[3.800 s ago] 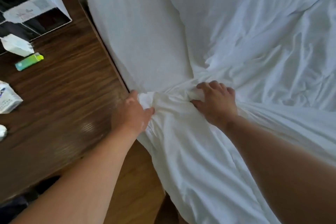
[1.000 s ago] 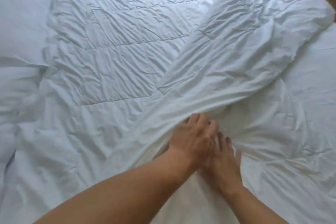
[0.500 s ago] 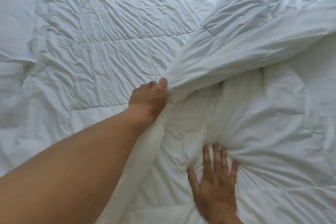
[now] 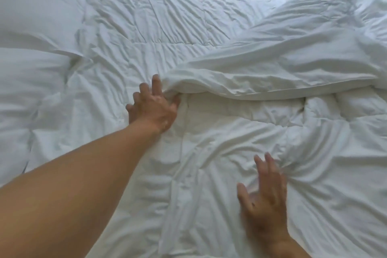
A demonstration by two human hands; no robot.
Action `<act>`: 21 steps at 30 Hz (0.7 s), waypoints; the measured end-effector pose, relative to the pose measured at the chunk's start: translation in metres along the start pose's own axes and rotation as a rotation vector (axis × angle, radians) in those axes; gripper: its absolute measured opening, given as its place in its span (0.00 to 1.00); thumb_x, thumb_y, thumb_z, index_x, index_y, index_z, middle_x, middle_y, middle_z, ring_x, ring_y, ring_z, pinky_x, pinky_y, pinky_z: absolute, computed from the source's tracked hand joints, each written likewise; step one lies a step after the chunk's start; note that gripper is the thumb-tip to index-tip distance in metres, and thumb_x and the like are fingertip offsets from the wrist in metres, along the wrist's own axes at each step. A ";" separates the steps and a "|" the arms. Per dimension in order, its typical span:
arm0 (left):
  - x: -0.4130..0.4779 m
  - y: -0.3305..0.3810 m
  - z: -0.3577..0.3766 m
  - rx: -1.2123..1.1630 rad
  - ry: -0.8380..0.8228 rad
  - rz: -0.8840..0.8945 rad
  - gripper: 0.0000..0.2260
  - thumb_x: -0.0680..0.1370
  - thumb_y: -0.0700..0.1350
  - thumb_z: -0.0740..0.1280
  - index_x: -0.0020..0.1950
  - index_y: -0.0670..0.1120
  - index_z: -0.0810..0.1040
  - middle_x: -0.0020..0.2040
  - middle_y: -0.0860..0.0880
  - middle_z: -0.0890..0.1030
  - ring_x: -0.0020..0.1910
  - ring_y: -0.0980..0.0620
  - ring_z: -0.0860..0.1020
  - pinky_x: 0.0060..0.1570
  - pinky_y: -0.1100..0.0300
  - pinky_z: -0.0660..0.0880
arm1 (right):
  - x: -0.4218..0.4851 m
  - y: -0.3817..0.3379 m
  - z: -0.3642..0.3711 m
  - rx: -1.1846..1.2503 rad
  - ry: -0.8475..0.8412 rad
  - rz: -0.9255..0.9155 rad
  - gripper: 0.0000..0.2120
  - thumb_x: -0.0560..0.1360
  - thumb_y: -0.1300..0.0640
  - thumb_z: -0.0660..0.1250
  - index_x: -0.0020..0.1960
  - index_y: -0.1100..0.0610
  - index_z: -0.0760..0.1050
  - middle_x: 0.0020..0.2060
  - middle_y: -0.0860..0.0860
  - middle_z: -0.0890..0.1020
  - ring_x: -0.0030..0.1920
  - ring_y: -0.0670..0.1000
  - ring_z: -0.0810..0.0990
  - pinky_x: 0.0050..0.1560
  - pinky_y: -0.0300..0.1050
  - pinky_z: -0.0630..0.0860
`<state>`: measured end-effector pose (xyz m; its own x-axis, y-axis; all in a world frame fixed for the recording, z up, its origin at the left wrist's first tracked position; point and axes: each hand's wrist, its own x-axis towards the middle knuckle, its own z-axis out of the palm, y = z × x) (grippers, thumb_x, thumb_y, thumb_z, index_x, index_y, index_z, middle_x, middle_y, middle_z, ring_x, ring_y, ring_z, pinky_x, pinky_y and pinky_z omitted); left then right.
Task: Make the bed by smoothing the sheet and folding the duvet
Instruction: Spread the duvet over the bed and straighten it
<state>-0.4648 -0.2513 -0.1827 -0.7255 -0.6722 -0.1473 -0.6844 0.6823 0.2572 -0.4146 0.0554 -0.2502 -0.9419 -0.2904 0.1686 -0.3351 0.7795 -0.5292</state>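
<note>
A white, creased quilted duvet (image 4: 146, 27) covers nearly the whole head view. One part of it is folded over as a thick flap (image 4: 282, 65) running from the middle to the right edge. My left hand (image 4: 152, 107) lies at the left end of that flap with fingers spread, its thumb side touching the fold, gripping nothing. Lower right, my right hand (image 4: 263, 190) rests flat on the duvet with fingers apart, slightly blurred; wrinkles radiate from its fingertips. The sheet is hidden under the duvet.
Two white pillows lie along the left side, one at the top left (image 4: 35, 2) and one below it (image 4: 25, 94). A dark strip of the room shows at the far top right corner.
My left hand has let go of the duvet edge it was pinching and spread its fingers. The flap now lies lower and flatter. My right hand stays flat on the duvet.
</note>
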 end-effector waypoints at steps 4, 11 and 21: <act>0.023 -0.012 0.006 0.019 0.034 0.006 0.22 0.80 0.57 0.57 0.71 0.49 0.59 0.62 0.42 0.69 0.60 0.38 0.73 0.54 0.44 0.70 | 0.075 -0.106 0.058 -0.084 -0.398 -0.227 0.37 0.75 0.33 0.56 0.80 0.44 0.53 0.81 0.50 0.52 0.81 0.51 0.48 0.77 0.68 0.44; 0.050 -0.031 0.032 0.040 -0.032 0.010 0.10 0.80 0.42 0.54 0.61 0.47 0.64 0.56 0.43 0.74 0.48 0.40 0.74 0.45 0.50 0.67 | 0.098 -0.095 0.116 -0.345 -0.548 -0.203 0.39 0.76 0.27 0.40 0.80 0.43 0.33 0.80 0.47 0.35 0.80 0.50 0.33 0.75 0.65 0.32; 0.087 -0.085 -0.031 0.087 0.018 0.149 0.08 0.78 0.37 0.51 0.50 0.49 0.64 0.46 0.41 0.77 0.41 0.41 0.72 0.43 0.51 0.67 | 0.114 -0.136 0.098 -0.296 -0.430 -0.248 0.37 0.74 0.27 0.47 0.79 0.42 0.56 0.80 0.50 0.57 0.80 0.51 0.53 0.77 0.67 0.46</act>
<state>-0.4678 -0.3765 -0.1876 -0.8183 -0.5665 -0.0969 -0.5739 0.7962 0.1915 -0.4747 -0.1384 -0.2405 -0.7614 -0.6356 -0.1280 -0.5949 0.7634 -0.2518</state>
